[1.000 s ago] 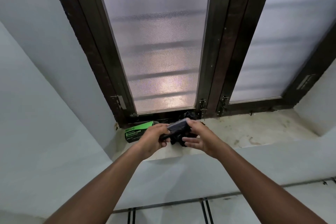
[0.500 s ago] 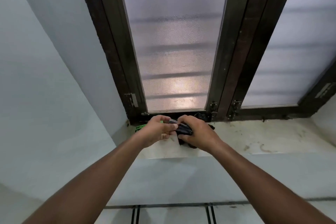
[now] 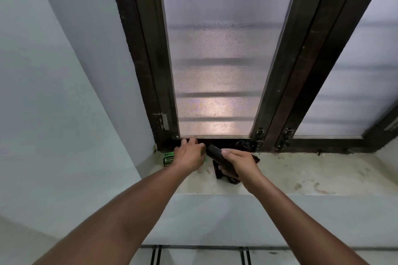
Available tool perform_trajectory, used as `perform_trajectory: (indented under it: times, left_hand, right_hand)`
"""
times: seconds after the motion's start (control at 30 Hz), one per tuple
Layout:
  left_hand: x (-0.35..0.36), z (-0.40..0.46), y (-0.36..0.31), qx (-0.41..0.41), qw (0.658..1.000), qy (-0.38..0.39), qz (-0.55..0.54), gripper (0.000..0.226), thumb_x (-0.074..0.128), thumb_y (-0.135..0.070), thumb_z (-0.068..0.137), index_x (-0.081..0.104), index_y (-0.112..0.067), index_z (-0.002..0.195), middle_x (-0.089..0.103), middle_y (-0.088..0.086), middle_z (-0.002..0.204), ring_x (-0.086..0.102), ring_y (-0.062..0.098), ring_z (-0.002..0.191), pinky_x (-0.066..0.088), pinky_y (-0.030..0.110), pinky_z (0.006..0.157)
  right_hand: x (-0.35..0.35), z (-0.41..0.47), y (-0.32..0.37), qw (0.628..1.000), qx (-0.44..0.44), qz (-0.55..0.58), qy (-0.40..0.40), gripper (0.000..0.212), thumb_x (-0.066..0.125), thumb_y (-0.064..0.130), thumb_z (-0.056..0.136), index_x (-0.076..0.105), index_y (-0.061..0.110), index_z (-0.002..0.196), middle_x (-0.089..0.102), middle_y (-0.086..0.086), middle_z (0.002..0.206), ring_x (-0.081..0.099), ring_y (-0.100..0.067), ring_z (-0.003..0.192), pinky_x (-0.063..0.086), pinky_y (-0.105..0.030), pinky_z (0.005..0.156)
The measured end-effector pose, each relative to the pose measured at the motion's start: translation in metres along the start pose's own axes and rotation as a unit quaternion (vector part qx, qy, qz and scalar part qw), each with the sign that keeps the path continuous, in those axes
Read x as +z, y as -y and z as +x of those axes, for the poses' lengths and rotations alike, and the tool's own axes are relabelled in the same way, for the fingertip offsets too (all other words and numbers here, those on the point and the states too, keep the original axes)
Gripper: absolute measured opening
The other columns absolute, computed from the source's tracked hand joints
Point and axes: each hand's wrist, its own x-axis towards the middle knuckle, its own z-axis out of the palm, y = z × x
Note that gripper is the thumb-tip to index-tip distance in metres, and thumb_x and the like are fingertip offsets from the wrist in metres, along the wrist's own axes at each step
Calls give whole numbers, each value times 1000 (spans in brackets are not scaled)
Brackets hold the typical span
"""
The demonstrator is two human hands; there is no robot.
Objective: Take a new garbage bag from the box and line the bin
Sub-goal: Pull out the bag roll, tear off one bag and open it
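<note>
A green and black garbage bag box (image 3: 168, 158) lies on the window sill (image 3: 301, 176) in its left corner. My left hand (image 3: 189, 154) covers most of the box, with the fingers curled over its far side. My right hand (image 3: 240, 163) grips a black roll of garbage bags (image 3: 215, 154), which points up and left toward the left hand. Loose black bag plastic (image 3: 220, 173) hangs below the right hand onto the sill. No bin is in view.
A dark wooden window frame (image 3: 277, 101) with frosted panes rises right behind the sill. Another black lump (image 3: 244, 145) sits against the frame's base. White walls close in on the left. A tiled floor (image 3: 200, 256) shows below the ledge.
Both hands were together on the black roll. The left hand has let go and shifted left onto the green box; the right hand keeps the roll. The view has moved closer.
</note>
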Motion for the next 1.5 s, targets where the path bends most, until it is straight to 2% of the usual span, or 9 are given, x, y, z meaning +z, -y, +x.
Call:
perform_trajectory:
  times: [0.23,0.4,0.57,0.73,0.87,1.03,1.23,1.43,1.5]
  left_hand:
    - [3,15,4,-27,999,14,9,38,45,-47,101,71,-23,116,59,2,124,46,30,123,45,47,88]
    - [-6,6,15,-55,976,-84,-194,11,72,-41,86,76,-31,88,73,-8,97,64,13,89,49,28,66]
    - [-17,-10,35,-86,911,-85,-394,22,84,-24,72,79,-30,93,70,-14,97,65,7,93,50,23,77]
    - [-19,-22,50,-93,880,-99,-454,40,92,-23,67,77,-31,103,71,-12,106,62,-1,92,46,14,69]
    - [-15,-29,62,-86,870,-98,-475,53,94,-24,64,75,-31,113,71,-9,117,64,9,107,57,35,94]
    - [-12,-34,70,-96,852,-102,-504,50,95,-30,61,72,-36,105,72,-10,112,67,11,105,59,35,92]
    - [-15,-43,76,-76,837,-108,-531,62,83,-14,79,59,-38,132,65,-11,117,61,9,110,53,26,92]
    - [-14,-45,81,-48,888,-126,-439,10,78,-21,84,79,-25,93,58,-12,121,60,10,113,47,18,97]
    - [-15,-48,83,-28,904,-104,-413,29,83,-33,78,78,-22,104,54,-16,126,57,5,113,39,6,87]
  right_hand:
    - [-3,2,6,999,31,15,-18,20,68,15,94,77,12,112,77,-20,96,72,-42,98,59,-51,90]
    - [2,13,19,1000,16,-3,-13,19,69,15,93,79,13,109,78,-17,97,73,-30,82,61,-47,89]
    - [20,24,44,989,-37,-140,5,21,72,25,89,81,22,109,80,0,92,76,-23,85,62,-37,79]
    - [47,29,69,941,-97,-323,41,25,70,29,89,79,33,112,71,16,100,63,3,87,44,-11,67]
    - [75,38,77,895,-107,-426,76,23,70,24,86,81,32,105,74,9,114,67,-5,95,56,-22,83]
    - [111,41,81,840,-135,-520,77,21,76,35,78,82,35,98,74,8,104,68,-11,91,60,-30,81]
    - [111,56,77,888,-105,-446,28,22,64,29,87,79,24,103,75,-1,105,69,-16,90,60,-31,80]
    - [94,66,54,916,-4,-393,84,49,59,14,87,63,31,133,65,-5,122,61,-18,96,47,-26,76]
    - [92,66,46,948,58,-291,118,42,62,15,87,66,33,125,65,-6,107,57,-18,86,47,-29,71]
